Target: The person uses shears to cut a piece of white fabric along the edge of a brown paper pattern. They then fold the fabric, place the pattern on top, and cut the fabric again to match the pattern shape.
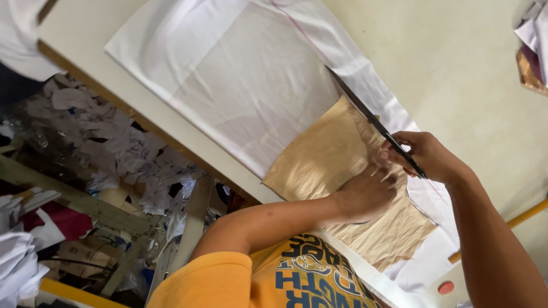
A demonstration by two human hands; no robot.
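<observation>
A white cloth (pixel 245 74) lies spread on a pale table (pixel 456 63). On top of it rests a piece of golden-tan fabric (pixel 319 157). My left hand (pixel 365 191) presses flat on the tan fabric with fingers spread. My right hand (pixel 425 155) grips the handles of long dark scissors (pixel 365 114), whose blades lie along the tan fabric's edge, pointing away over the white cloth. A thin pink line (pixel 297 25) runs across the white cloth beyond the blade tips.
Beside the table's edge, a heap of white and grey fabric scraps (pixel 108 148) covers the floor. Folded cloth (pixel 534 51) sits at the far right. A small red round object (pixel 446 287) lies by a yellow stick (pixel 528 214).
</observation>
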